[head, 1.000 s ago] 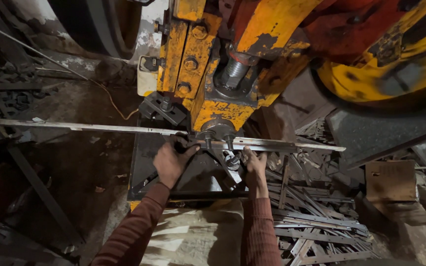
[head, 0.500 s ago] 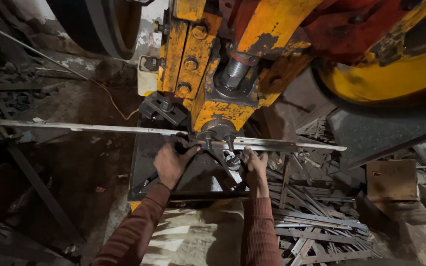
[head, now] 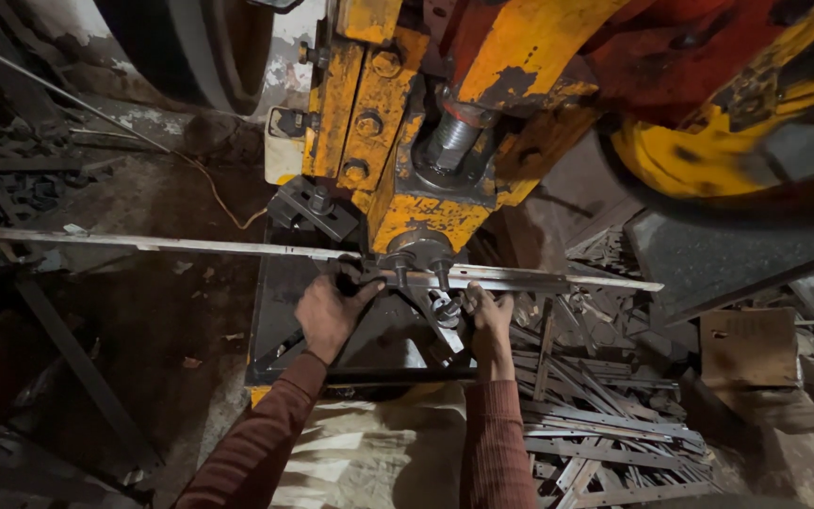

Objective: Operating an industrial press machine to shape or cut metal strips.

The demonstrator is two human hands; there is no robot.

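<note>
Scrap-strewn floor (head: pixel 605 424), hands on strip (head: pixel 190 245)

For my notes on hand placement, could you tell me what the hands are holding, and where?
Both hands grip the long metal strip under the yellow press: left hand just left of the punch, right hand just right of it.
</note>
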